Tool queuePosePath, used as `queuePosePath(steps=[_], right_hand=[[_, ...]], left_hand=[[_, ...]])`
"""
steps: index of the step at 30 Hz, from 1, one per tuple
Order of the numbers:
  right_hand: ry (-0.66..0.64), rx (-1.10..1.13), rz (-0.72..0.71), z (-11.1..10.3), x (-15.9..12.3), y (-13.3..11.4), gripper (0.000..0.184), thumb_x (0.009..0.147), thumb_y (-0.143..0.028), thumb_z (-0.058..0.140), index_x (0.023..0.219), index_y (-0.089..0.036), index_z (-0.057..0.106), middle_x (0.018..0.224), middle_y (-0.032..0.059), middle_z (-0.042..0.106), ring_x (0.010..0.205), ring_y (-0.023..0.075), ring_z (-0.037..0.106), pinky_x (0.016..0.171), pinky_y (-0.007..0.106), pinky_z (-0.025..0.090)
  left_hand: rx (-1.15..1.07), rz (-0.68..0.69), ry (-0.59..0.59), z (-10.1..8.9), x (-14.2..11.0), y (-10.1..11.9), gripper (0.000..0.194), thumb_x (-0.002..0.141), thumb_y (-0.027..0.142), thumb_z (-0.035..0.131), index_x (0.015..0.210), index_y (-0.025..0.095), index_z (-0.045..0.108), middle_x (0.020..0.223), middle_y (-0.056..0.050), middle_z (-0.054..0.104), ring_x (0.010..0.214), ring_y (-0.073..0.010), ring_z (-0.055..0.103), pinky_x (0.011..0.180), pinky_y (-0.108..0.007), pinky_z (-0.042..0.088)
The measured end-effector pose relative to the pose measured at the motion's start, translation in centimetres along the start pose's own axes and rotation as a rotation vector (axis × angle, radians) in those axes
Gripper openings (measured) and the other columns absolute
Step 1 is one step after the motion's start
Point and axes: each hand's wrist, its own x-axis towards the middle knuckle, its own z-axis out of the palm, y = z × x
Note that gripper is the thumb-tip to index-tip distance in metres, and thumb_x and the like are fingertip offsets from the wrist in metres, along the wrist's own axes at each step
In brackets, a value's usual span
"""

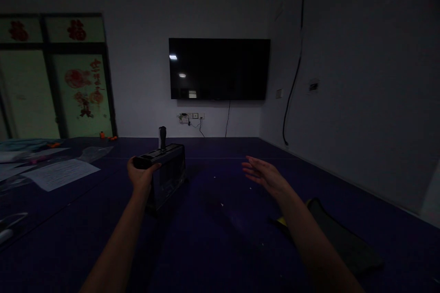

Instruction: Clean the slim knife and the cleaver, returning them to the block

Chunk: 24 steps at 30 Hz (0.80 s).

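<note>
My left hand [141, 174] is closed around the near top end of a dark box-shaped case [168, 176] with a clear-looking side. It stands upright on the dark blue surface [213, 247]. From the top of the case rises a black screwdriver-like handle [162, 137]; its lower part is hidden in the case. My right hand [264, 175] hovers over the surface to the right, fingers stretched out and holding nothing. Below my right forearm lies a dark cloth-like piece [343, 238] with a yellow part [282, 221], partly covered by the arm.
Printed papers [63, 174] and a crumpled clear plastic bag [94, 152] lie at the left. Small orange items [102, 135] sit near the door [80, 91]. A television [220, 69] hangs on the far wall. A black cable [295, 78] runs down the right wall. Small white scraps dot the surface.
</note>
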Motion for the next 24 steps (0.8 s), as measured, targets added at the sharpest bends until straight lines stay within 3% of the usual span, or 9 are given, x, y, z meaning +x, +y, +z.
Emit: queuePosePath(steps=[10, 24], right_hand=[[0.106, 0.011, -0.021, -1.6, 0.4, -0.2, 0.021, 0.073, -0.038, 0.068, 0.087, -0.023, 0.065, 0.093, 0.0089, 0.070, 0.088, 0.0242, 0.066, 0.077, 0.041, 0.053], [0.182, 0.018, -0.018, -1.9, 0.2, -0.7, 0.021, 0.073, -0.038, 0.067, 0.088, -0.023, 0.064, 0.092, 0.0087, 0.070, 0.086, 0.0233, 0.066, 0.079, 0.040, 0.052]], left_hand=[[-0.014, 0.018, 0.009, 0.4, -0.4, -0.5, 0.075, 0.039, 0.019, 0.083, 0.102, 0.022, 0.043, 0.105, -0.004, 0.051, 0.111, -0.0269, 0.050, 0.099, -0.045, 0.036], [0.020, 0.080, 0.055, 0.5, -0.1, -1.1, 0.080, 0.038, 0.022, 0.083, 0.107, 0.019, 0.042, 0.111, -0.008, 0.049, 0.112, -0.0282, 0.048, 0.100, -0.043, 0.036]])
